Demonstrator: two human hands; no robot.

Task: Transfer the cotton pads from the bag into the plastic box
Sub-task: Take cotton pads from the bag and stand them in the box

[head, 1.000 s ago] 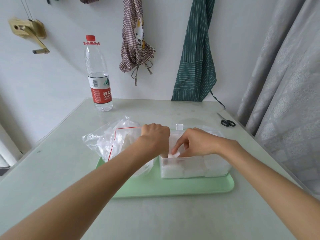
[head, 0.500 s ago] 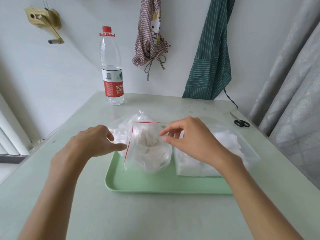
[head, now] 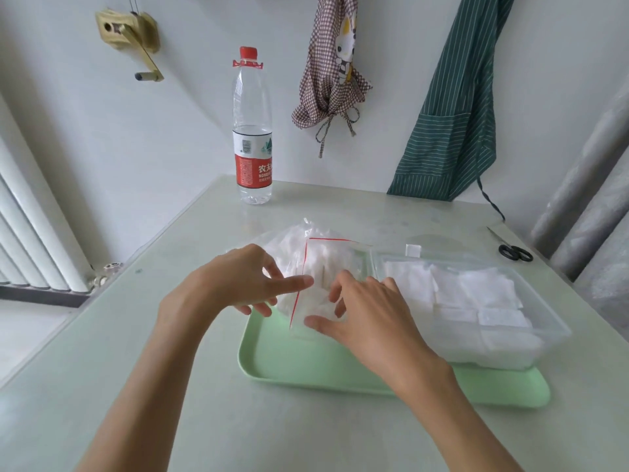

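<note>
Bag [head: 326, 264]: clear, crumpled zip bag with a red line along its mouth; it sits at the far-left part of a pale green tray [head: 306, 366], just left of the box, mouth turned toward the near side and the right.
Cotton pads in bag [head: 318, 301]: white squares bunched loosely inside, seen through the plastic; their number cannot be told.
Plastic box [head: 551, 330]: clear, rectangular, lidless, upright on the right part of the tray, its left wall just beside the bag.
Cotton pads in box [head: 476, 294]: white squares in flat layers that fill much of the box, the top ones overlapping and slightly askew.
</note>
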